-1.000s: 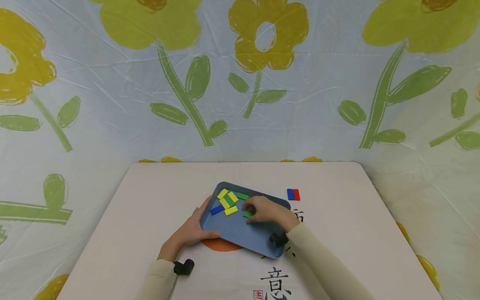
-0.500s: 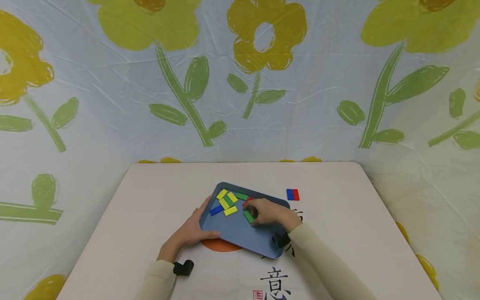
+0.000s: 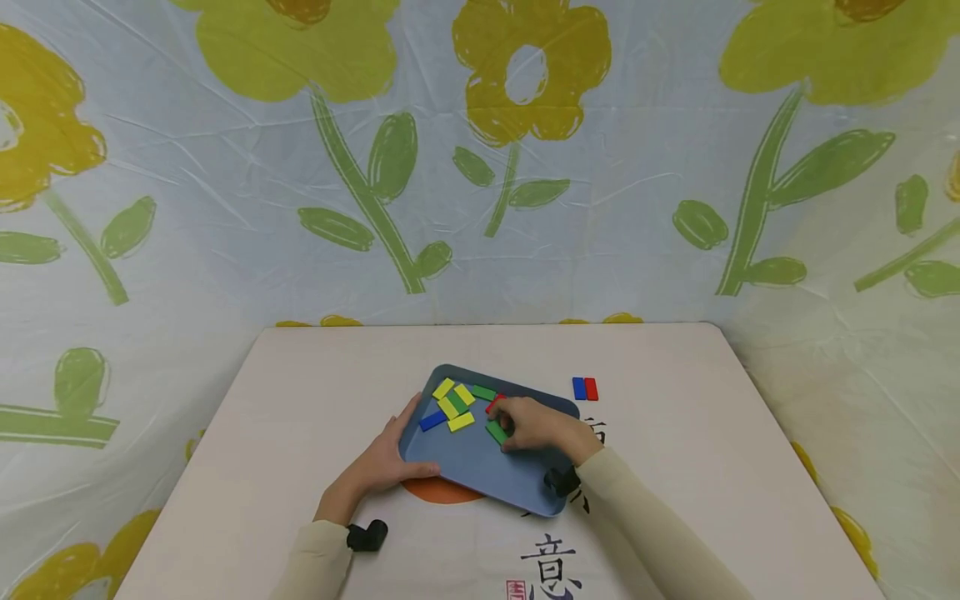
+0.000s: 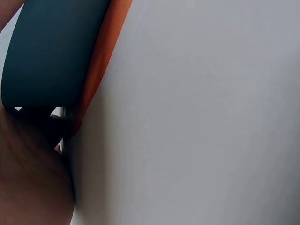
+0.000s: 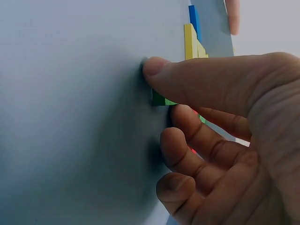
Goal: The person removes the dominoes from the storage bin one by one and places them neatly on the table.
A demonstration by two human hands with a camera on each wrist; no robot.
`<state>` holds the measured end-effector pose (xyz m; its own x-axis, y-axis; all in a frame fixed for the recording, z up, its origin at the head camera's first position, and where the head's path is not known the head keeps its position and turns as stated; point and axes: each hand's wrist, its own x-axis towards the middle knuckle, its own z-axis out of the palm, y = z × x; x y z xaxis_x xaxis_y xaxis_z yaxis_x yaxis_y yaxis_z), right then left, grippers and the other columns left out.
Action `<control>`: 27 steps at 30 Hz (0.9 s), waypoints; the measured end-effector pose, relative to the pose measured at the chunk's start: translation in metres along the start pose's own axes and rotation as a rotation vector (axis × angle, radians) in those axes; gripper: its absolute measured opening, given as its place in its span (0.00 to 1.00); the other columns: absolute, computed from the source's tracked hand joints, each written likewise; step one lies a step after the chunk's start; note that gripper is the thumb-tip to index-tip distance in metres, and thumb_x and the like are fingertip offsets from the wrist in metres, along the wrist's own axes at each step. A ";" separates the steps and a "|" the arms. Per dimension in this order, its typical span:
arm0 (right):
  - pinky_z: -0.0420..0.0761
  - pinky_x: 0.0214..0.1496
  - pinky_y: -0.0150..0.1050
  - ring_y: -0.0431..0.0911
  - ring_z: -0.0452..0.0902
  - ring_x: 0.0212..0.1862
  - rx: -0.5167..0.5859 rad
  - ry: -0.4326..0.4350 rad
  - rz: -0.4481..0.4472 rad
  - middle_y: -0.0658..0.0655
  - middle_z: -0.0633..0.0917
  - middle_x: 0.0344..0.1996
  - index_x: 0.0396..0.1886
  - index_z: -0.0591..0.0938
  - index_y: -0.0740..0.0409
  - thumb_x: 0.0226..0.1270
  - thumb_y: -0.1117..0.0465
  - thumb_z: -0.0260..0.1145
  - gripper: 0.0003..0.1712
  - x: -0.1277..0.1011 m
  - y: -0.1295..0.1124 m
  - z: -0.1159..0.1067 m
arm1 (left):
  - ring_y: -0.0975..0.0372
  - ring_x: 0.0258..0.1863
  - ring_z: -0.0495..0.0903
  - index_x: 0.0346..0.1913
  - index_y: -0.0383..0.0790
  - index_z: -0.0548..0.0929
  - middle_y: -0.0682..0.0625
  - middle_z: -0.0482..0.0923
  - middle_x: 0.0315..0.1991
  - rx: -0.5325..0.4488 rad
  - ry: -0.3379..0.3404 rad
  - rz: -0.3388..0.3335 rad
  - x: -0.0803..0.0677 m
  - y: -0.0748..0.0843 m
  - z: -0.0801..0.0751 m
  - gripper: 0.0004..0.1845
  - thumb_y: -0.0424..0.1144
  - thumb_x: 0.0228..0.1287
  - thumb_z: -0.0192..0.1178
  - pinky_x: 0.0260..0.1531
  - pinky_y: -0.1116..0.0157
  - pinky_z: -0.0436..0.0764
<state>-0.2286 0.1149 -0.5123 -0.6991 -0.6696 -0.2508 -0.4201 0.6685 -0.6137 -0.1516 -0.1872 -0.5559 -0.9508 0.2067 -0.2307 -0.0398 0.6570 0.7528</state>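
Note:
A blue-grey tray (image 3: 480, 467) lies at a slant on the table, with small rectangular blocks on it. My left hand (image 3: 384, 457) holds its left corner, thumb along the near rim and fingers along the side. Inside the tray, my right hand (image 3: 528, 423) pinches a green block (image 3: 497, 432) at the tray floor, thumb on the near end. In the right wrist view the thumb partly covers this green block (image 5: 160, 98). Just beyond it a red block (image 3: 495, 403) is half hidden by the fingers. Several yellow blocks (image 3: 461, 422), a blue block (image 3: 432, 421) and other green blocks (image 3: 483, 392) sit farther left.
Right of the tray, a blue block (image 3: 579, 388) and a red block (image 3: 592, 389) lie side by side on the table (image 3: 660, 417). An orange disc (image 3: 442, 492) and black characters (image 3: 551, 567) show on the table. Flowered cloth (image 3: 600, 250) stands behind.
My right hand has shifted slightly right and down with the green block, which now lies slanted and shows more. The red block beyond has come into sight. My left hand stays on the tray.

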 end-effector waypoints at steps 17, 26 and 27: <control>0.80 0.47 0.39 0.45 0.74 0.44 0.027 0.003 -0.031 0.50 0.79 0.38 0.62 0.80 0.61 0.62 0.65 0.77 0.28 0.002 0.002 0.001 | 0.37 0.82 0.38 0.82 0.76 0.41 0.40 0.44 0.84 -0.005 -0.014 -0.014 0.002 0.000 -0.001 0.63 0.66 0.50 0.75 0.70 0.26 0.54; 0.81 0.46 0.39 0.44 0.75 0.43 0.035 0.050 -0.014 0.50 0.82 0.45 0.60 0.81 0.56 0.62 0.65 0.75 0.25 -0.001 0.002 -0.010 | 0.37 0.83 0.37 0.81 0.77 0.40 0.40 0.44 0.84 -0.005 -0.021 -0.015 0.003 -0.001 -0.004 0.63 0.67 0.50 0.75 0.70 0.26 0.54; 0.81 0.46 0.39 0.44 0.76 0.42 0.049 0.057 -0.008 0.51 0.82 0.46 0.60 0.80 0.55 0.63 0.65 0.74 0.25 -0.002 0.002 -0.013 | 0.37 0.82 0.38 0.81 0.77 0.41 0.40 0.44 0.84 -0.005 -0.021 -0.015 0.003 -0.001 -0.004 0.63 0.67 0.50 0.75 0.70 0.26 0.54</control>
<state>-0.2353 0.1218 -0.5034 -0.7285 -0.6541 -0.2035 -0.3980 0.6460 -0.6514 -0.1557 -0.1898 -0.5548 -0.9435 0.2118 -0.2549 -0.0557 0.6569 0.7520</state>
